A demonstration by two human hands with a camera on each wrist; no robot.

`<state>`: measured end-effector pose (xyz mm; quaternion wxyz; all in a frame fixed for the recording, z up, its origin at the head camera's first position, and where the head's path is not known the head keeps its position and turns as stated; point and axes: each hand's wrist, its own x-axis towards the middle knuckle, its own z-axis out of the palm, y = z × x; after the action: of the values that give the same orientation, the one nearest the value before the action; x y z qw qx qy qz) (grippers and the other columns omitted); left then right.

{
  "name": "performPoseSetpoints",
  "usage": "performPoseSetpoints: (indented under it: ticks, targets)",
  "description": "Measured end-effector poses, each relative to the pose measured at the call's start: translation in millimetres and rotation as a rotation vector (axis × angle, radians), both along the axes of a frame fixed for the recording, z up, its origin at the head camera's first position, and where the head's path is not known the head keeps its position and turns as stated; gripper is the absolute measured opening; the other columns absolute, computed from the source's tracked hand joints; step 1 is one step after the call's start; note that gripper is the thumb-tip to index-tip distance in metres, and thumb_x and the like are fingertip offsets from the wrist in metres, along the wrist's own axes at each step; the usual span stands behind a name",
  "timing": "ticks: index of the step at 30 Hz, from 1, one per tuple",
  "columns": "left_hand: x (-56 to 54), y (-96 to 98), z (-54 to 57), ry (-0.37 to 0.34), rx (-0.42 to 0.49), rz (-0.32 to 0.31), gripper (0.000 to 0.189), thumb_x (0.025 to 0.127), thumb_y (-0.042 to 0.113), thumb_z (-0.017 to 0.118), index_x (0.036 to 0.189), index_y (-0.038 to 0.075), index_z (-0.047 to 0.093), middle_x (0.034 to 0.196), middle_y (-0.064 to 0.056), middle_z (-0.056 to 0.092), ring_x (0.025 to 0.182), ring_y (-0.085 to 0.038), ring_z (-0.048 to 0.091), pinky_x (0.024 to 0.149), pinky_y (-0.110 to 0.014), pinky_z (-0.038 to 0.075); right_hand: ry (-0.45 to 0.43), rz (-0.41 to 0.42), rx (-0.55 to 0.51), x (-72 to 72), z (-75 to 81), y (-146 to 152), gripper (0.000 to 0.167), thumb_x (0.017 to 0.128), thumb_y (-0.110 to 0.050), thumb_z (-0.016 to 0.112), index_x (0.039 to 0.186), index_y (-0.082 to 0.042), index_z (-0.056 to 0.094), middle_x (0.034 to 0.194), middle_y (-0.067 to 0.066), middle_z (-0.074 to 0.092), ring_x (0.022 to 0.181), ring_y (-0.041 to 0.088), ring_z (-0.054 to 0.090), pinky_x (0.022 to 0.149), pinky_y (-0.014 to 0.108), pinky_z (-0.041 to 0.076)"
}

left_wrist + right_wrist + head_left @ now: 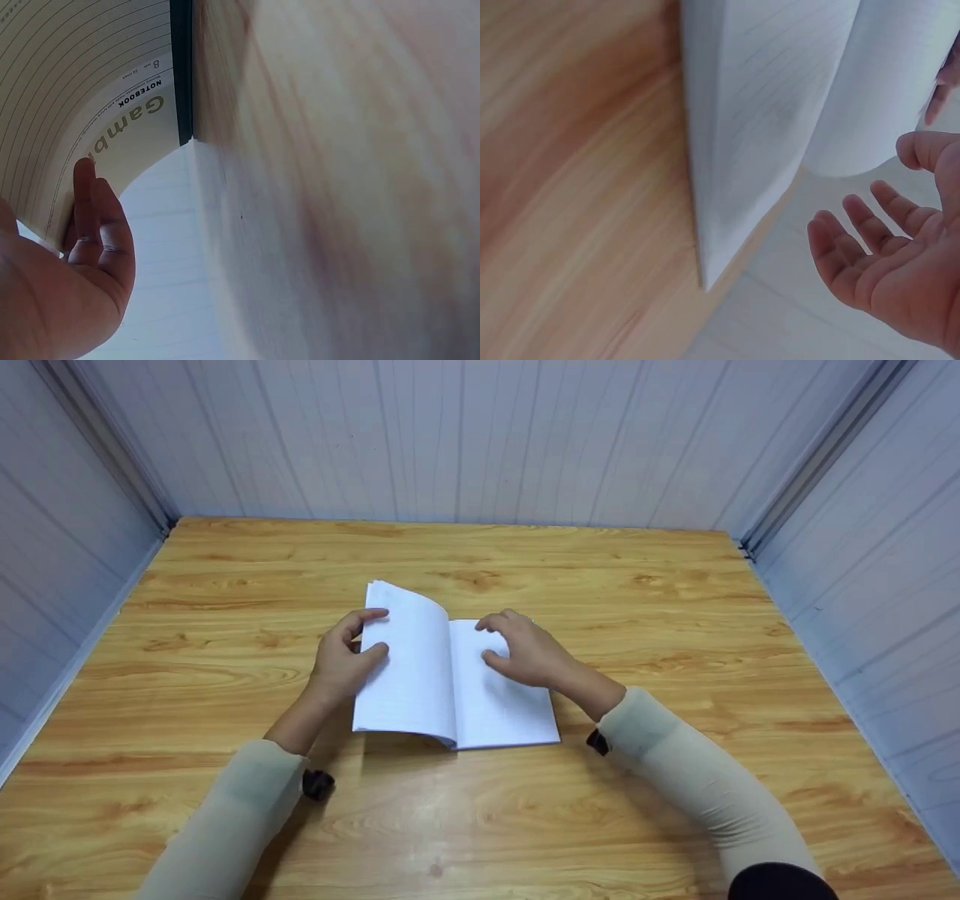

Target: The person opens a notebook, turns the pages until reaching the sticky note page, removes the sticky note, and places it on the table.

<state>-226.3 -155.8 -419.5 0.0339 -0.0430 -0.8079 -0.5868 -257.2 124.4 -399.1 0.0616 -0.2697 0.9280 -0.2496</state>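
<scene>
A notebook [409, 675] lies spread on the wooden table, its left part lifted off the surface and bowed. My left hand [343, 656] grips that raised part at its outer edge, thumb on the page. In the left wrist view, fingers of the left hand [97, 247] rest against its tan underside, which bears ruled lines and the printed word NOTEBOOK. Over the right-hand page [502, 712] is my right hand [529, 649], fingers loosely bent and holding nothing. The right wrist view shows the right hand [900, 262] apart from the paper, palm and fingers visible.
The wood-grain table [675, 622] extends around the notebook on all sides. Pale panelled walls [465, 442] stand behind it and along its left and right edges. Small black pieces [319, 785] sit at both sleeve cuffs.
</scene>
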Motion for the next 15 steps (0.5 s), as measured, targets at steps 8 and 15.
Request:
performPoseSetpoints:
  ticks: [8,15]
  targets:
    - [0.0,-0.4,-1.4,0.01,0.004,0.021,0.045,0.086,0.004,0.058,0.131,0.006,0.056,0.134,-0.012,0.058,0.11,-0.023,0.056,0.084,-0.015,0.043,-0.012,-0.124,0.094,-19.8,-7.1,18.2,0.038,0.091,-0.027,0.06,0.125,-0.01,0.059,0.123,0.012,0.057,0.114,0.029,0.054,0.096,0.044,0.045]
    - [0.5,0.4,-0.6,0.021,0.036,0.01,0.044,0.086,0.002,0.056,0.13,0.005,0.056,0.131,-0.014,0.059,0.107,-0.023,0.056,0.083,-0.015,0.044,-0.02,-0.15,0.247,-25.9,-13.4,25.9,0.046,0.089,-0.033,0.06,0.128,-0.009,0.058,0.127,0.012,0.055,0.117,0.033,0.049,0.098,0.049,0.043]
